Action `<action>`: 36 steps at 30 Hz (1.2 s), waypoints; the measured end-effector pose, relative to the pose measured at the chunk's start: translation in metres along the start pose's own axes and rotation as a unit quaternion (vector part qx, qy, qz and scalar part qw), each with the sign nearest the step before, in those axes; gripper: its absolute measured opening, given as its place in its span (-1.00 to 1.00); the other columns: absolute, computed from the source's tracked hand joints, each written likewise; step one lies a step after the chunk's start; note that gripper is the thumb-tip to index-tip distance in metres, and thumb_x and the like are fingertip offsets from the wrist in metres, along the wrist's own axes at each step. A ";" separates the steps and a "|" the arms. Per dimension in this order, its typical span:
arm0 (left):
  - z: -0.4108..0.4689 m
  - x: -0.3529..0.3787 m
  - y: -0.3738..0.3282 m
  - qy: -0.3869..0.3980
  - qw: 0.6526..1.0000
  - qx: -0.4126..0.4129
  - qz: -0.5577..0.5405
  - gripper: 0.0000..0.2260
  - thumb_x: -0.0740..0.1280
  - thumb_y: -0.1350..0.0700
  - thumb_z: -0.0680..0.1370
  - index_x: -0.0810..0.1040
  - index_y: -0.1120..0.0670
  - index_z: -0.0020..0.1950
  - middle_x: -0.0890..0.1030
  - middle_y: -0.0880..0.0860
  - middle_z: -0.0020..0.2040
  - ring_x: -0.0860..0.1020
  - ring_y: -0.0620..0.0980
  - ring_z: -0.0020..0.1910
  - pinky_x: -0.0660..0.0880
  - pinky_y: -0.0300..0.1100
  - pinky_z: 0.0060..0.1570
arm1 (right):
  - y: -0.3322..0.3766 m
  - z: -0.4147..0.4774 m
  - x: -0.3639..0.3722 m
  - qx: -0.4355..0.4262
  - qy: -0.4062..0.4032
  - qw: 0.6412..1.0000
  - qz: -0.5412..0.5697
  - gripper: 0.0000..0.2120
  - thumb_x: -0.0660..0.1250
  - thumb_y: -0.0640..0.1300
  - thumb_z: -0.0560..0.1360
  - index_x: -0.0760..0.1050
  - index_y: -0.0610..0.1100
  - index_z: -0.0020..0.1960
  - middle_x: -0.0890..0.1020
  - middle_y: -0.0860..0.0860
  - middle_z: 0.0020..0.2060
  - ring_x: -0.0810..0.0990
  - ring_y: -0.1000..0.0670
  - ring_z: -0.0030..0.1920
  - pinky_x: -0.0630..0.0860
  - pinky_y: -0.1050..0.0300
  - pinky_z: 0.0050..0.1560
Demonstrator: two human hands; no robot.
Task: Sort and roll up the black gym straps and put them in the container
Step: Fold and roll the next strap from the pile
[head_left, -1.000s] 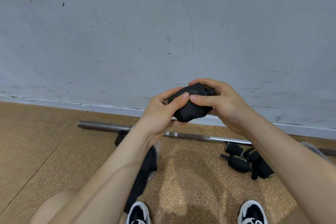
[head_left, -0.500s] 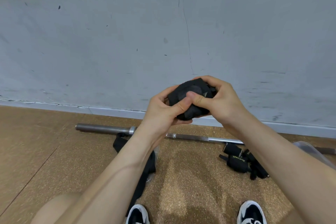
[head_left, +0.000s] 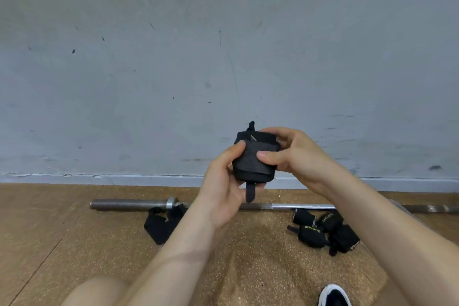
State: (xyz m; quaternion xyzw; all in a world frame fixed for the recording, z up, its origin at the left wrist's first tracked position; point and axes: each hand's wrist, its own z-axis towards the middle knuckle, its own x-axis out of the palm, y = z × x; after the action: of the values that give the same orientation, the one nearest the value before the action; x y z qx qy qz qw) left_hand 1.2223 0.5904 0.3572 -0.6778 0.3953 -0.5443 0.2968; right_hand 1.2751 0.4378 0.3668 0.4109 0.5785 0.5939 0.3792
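Observation:
A rolled black gym strap (head_left: 253, 159) is held up in front of the grey wall, with a short loop tab hanging below it and another sticking up above. My left hand (head_left: 223, 189) grips its left side, thumb on the front. My right hand (head_left: 295, 156) grips its right side, thumb pressed on the front face. Several rolled black straps (head_left: 325, 231) with yellow lettering lie on the floor at the right. A loose black strap (head_left: 161, 225) lies on the floor at the left, partly hidden by my left forearm. A clear container edge (head_left: 402, 208) shows beside my right forearm.
A steel barbell (head_left: 129, 204) lies along the floor close to the wall's baseboard. The floor is brown cork-like matting. One black and white shoe (head_left: 334, 295) shows at the bottom right. My knee fills the bottom left corner.
The strap has turned in my hands from a bunched lump to an upright roll showing its flat face, with a tab now hanging below. The view tilted upward and shifted.

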 end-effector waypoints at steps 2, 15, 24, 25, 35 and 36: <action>-0.010 0.008 0.004 0.029 0.998 0.005 0.051 -0.58 0.35 -0.07 0.49 0.60 0.15 0.24 0.65 0.22 0.18 0.62 0.18 0.10 0.52 0.12 0.10 | 0.008 -0.017 -0.012 -0.011 0.009 0.997 -0.080 -0.64 0.48 -0.37 0.43 0.59 -0.12 0.17 0.70 -0.06 -0.01 0.67 0.02 0.00 0.59 0.19 0.00; -0.035 0.062 0.153 -0.083 0.979 -0.183 0.015 -0.61 0.30 -0.13 0.60 0.55 0.17 0.21 0.66 0.29 0.06 0.63 0.18 -0.18 0.51 -0.10 -0.35 | -0.072 -0.096 -0.065 0.208 -0.083 0.962 -0.158 -0.55 0.36 0.01 0.58 0.39 -0.01 0.44 0.56 -0.06 0.24 0.59 -0.07 0.13 0.58 0.02 0.00; 0.056 0.006 0.238 -0.160 0.932 -0.291 0.144 -0.58 0.42 -0.03 0.54 0.48 0.12 0.34 0.67 0.21 0.09 0.68 0.14 -0.08 0.57 -0.17 -0.38 | -0.195 -0.071 -0.094 0.336 -0.093 0.937 0.013 -0.77 0.27 -0.13 0.63 0.52 -0.12 0.26 0.66 -0.08 0.03 0.66 -0.09 0.00 0.66 0.00 -0.14; 0.069 0.001 0.249 -0.176 0.922 -0.299 0.172 -0.57 0.40 -0.08 0.55 0.47 0.11 0.33 0.67 0.21 0.08 0.68 0.13 -0.13 0.54 -0.20 -0.44 | -0.209 -0.067 -0.097 0.341 -0.083 0.936 0.011 -0.81 0.25 -0.11 0.64 0.49 -0.11 0.22 0.63 -0.04 0.05 0.64 -0.06 0.01 0.66 0.00 -0.12; 0.183 -0.069 0.337 -0.270 0.876 -0.317 0.242 -0.43 0.39 -0.07 0.55 0.31 0.14 0.46 0.55 0.22 0.29 0.61 0.22 0.12 0.62 -0.01 -0.12 | -0.346 -0.006 -0.141 0.282 0.039 0.893 -0.349 -0.30 0.27 -0.06 0.61 -0.04 0.11 0.61 0.11 -0.04 0.60 0.16 -0.15 0.55 0.28 -0.09 0.47; 0.192 -0.076 0.341 -0.277 0.871 -0.314 0.258 -0.39 0.39 -0.06 0.55 0.25 0.10 0.51 0.50 0.20 0.36 0.57 0.22 0.20 0.60 0.06 0.03 | -0.355 -0.001 -0.143 0.264 0.065 0.868 -0.416 -0.28 0.26 -0.08 0.60 -0.07 0.19 0.60 0.02 -0.01 0.61 0.02 -0.15 0.58 0.23 -0.17 0.48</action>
State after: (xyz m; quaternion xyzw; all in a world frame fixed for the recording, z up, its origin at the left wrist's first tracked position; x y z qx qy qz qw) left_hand 1.3290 0.4754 -0.0094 -0.7319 0.6078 -0.0853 0.2960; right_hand 1.3188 0.3201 0.0054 0.1775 0.8546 0.2314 0.4296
